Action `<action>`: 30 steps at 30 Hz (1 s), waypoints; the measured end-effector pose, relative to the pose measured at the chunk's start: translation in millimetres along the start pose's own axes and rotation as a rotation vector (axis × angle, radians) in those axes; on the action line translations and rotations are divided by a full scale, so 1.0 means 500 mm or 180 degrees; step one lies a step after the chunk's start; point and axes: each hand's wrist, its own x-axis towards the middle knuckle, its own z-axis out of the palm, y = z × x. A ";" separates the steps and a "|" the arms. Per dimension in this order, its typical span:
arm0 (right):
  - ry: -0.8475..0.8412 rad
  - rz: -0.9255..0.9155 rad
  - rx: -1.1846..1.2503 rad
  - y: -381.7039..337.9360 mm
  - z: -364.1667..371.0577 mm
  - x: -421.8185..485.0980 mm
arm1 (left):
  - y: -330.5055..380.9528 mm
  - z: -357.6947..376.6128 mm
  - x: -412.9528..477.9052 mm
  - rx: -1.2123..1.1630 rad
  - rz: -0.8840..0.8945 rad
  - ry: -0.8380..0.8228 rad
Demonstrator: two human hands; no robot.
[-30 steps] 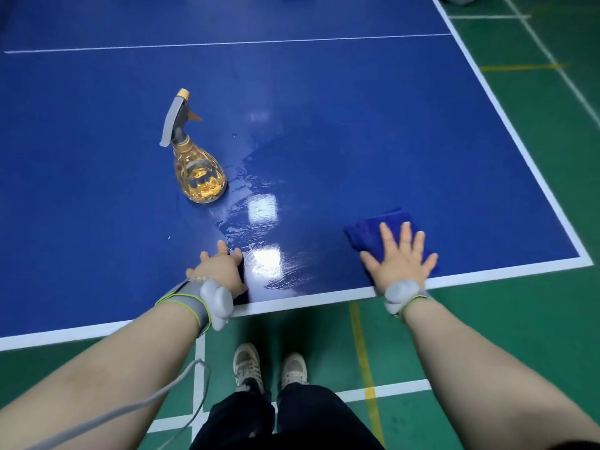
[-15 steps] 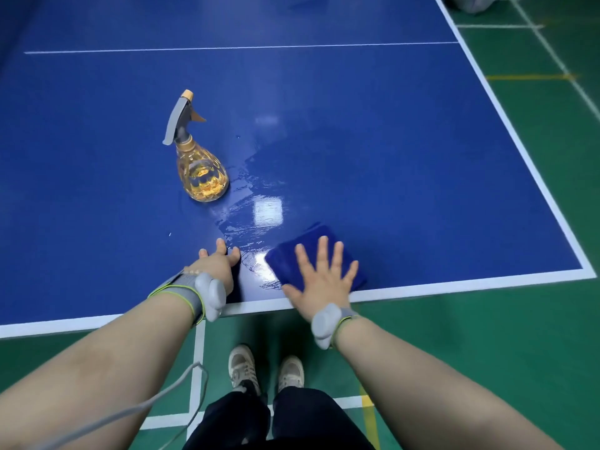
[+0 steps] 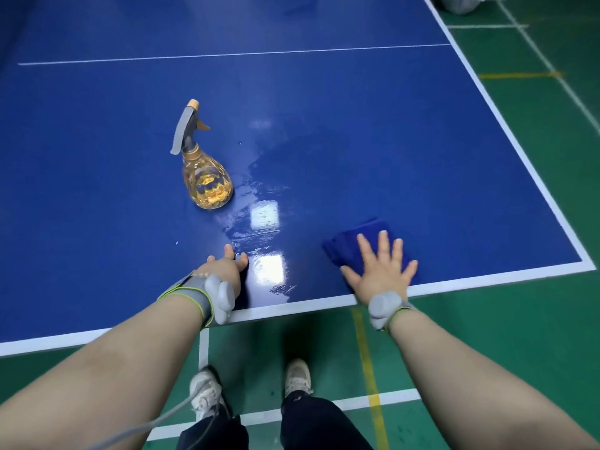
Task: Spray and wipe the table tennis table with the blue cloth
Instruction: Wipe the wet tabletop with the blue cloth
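Note:
The blue table tennis table (image 3: 406,131) has white edge lines and a wet, shiny patch near its front edge. My right hand (image 3: 381,271) presses flat, fingers spread, on the folded blue cloth (image 3: 350,245) near the front right corner. My left hand (image 3: 227,271) rests on the table by the front edge, left of the wet patch, fingers on the surface and holding nothing. A clear spray bottle (image 3: 206,177) with yellow liquid and a grey trigger stands upright behind my left hand.
Green floor with white and yellow lines surrounds the table. My feet (image 3: 253,384) stand just in front of the table's edge. A grey object (image 3: 461,3) lies on the floor beyond the far right side. A cable hangs from my left wrist.
My right hand has slid the cloth back to the right along the front edge, after sweeping left half a second ago. My left hand and the bottle stayed put.

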 end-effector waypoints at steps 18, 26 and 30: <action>-0.0097 0.0377 0.0347 -0.412 0.095 -0.145 | -0.233 0.060 0.033 -0.1706 0.1373 0.1019; -0.0478 -0.0860 0.0005 -0.599 0.127 -0.216 | -0.409 0.061 0.025 -0.1905 0.1173 0.1511; -0.0512 -0.1005 -0.0038 -0.598 0.119 -0.214 | -0.442 0.056 0.032 -0.2058 0.1054 0.1606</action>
